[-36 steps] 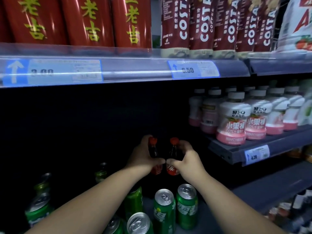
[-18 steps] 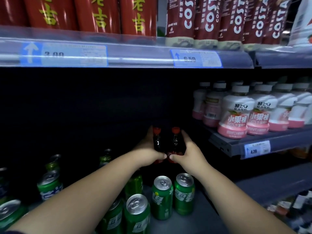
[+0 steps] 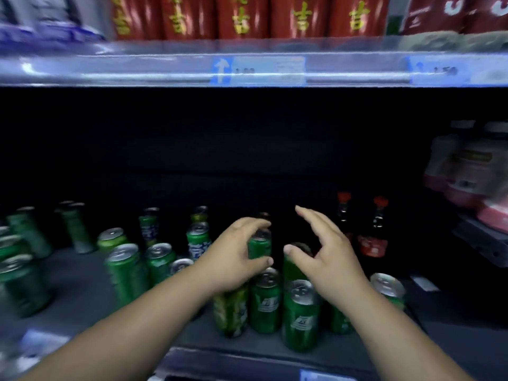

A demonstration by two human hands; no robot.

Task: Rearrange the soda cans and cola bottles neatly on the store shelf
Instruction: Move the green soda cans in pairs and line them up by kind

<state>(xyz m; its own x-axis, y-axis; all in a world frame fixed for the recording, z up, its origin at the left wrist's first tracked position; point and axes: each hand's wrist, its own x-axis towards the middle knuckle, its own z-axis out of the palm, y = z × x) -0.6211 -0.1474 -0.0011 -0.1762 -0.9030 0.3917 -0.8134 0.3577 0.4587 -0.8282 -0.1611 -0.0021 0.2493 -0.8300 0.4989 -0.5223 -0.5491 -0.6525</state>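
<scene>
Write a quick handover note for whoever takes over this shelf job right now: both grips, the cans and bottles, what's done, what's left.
Hands: the left grip holds a green can in the middle; the right grip is open, thumb at a neighbouring can.
Things: two cola bottles stand upright, side by side, at the back right. The front cans are bunched; the left cans stand scattered.
Done: the bottles look placed.
Left: line the cans up in rows.

Glossy green metal cans [image 3: 265,301], dark glossy plastic cola bottles [image 3: 380,225], matt grey shelf [image 3: 82,279]
</scene>
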